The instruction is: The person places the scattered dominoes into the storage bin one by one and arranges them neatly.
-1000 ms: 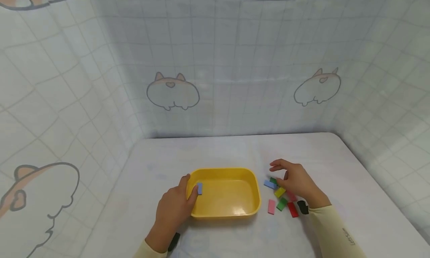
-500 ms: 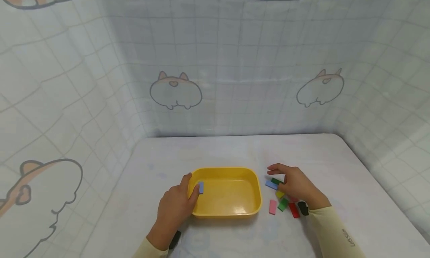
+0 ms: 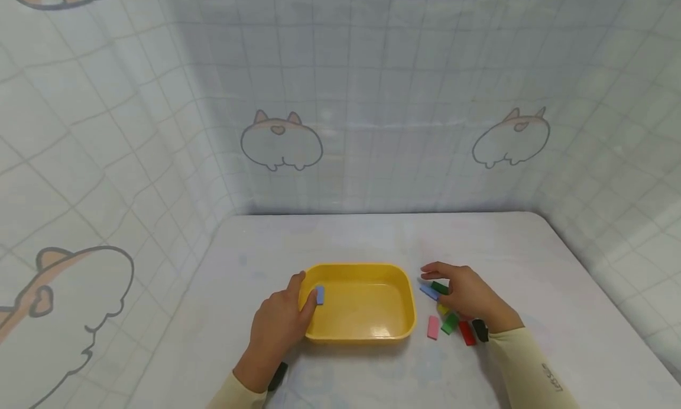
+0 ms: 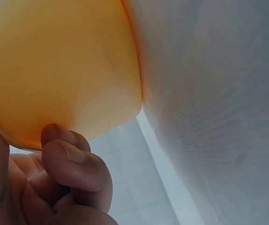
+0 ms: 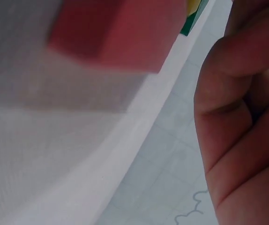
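My left hand [image 3: 279, 320] grips the left rim of a yellow plastic tray [image 3: 367, 340], thumb inside and other fingers outside; the left wrist view shows curled fingertips against the tray wall [image 4: 69, 61]. A small blue block [image 3: 320, 295] is inside the tray beside the thumb. My right hand [image 3: 468, 291] is low over a loose cluster of blocks. Its thumb tip is at the near end of another blue block [image 3: 428, 291], beside a dark green block [image 3: 440, 287]. Whether it pinches one is hidden. A yellow block [image 3: 443, 309] is partly covered by that hand.
Around the right hand lie a pink block [image 3: 433, 327], a green block [image 3: 450, 323] and a red block [image 3: 467, 333]. A red-pink block [image 5: 120, 37] looms close in the right wrist view. White cloth with a grid pattern [image 3: 372, 101] surrounds the white table [image 3: 255, 243].
The right hand has shifted slightly left and down over the cluster. The blue block beneath it now looks narrower, and more of the dark green block shows. The left hand stays on the tray.
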Demonstrator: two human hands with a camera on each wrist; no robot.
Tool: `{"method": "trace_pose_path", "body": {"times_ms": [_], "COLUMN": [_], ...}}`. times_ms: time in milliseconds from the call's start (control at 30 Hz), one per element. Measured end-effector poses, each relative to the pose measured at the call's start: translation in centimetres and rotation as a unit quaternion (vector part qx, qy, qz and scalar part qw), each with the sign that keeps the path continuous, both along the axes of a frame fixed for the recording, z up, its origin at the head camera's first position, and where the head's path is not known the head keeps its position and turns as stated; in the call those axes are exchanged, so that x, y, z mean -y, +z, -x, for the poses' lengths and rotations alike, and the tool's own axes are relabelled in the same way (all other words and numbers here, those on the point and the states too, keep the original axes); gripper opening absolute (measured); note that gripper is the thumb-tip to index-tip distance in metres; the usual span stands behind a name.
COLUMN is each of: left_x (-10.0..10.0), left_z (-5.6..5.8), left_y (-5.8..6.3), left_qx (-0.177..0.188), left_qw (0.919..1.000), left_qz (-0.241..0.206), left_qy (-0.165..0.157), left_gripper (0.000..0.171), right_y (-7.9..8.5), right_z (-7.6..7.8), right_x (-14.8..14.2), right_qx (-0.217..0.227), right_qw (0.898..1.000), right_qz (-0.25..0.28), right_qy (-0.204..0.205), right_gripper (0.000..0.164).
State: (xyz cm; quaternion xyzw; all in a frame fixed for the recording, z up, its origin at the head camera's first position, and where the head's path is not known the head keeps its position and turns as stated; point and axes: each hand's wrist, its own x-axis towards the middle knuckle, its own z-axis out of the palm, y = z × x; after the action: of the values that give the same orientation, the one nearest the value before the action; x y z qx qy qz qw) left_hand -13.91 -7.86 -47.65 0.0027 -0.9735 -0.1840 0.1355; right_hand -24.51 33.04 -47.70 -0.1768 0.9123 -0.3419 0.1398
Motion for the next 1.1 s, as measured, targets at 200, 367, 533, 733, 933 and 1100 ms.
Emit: {"method": "trace_pose_path", "body": {"times_ms": [200, 367, 533, 733, 933, 1100], "left_x": [0.12, 0.22, 0.21, 0.23, 0.29, 0.08], "left_z": [-0.08, -0.09, -0.08, -0.02, -0.16, -0.32], "left_y": [-0.38, -0.59, -0.63, -0.58, -0.57, -0.29], "left_qx": [-0.010, -0.008, -0.007, -0.018, -0.012, -0.008], "left_qw": [1.0000, 1.0000, 1.0000, 0.9997, 0.9999, 0.9999], "left_qz": [0.001, 0.002, 0.002, -0.002, -0.004, -0.002], "left_qy": [-0.001, -0.005, -0.006, -0.013, -0.009, -0.008], "left_gripper": [0.056, 0.056, 0.056, 0.055, 0.055, 0.055], "right_y": [-0.39, -0.35, -0.36, -0.32, -0.46, -0.50], "right_z": [0.02, -0.05, -0.25, -0.30, -0.24, -0.32], "right_x": [0.26, 0.25, 0.11, 0.25, 0.50, 0.51], "right_qx": [-0.031, -0.034, -0.053, -0.044, -0.056, -0.051], "right_qw": [0.999, 0.998, 0.997, 0.998, 0.997, 0.998], "right_qz": [-0.016, -0.018, -0.019, -0.008, -0.012, -0.024], "right_qy": [0.034, 0.048, 0.060, 0.049, 0.045, 0.036], "right_gripper": [0.069, 0.068, 0.068, 0.068, 0.068, 0.066]}}
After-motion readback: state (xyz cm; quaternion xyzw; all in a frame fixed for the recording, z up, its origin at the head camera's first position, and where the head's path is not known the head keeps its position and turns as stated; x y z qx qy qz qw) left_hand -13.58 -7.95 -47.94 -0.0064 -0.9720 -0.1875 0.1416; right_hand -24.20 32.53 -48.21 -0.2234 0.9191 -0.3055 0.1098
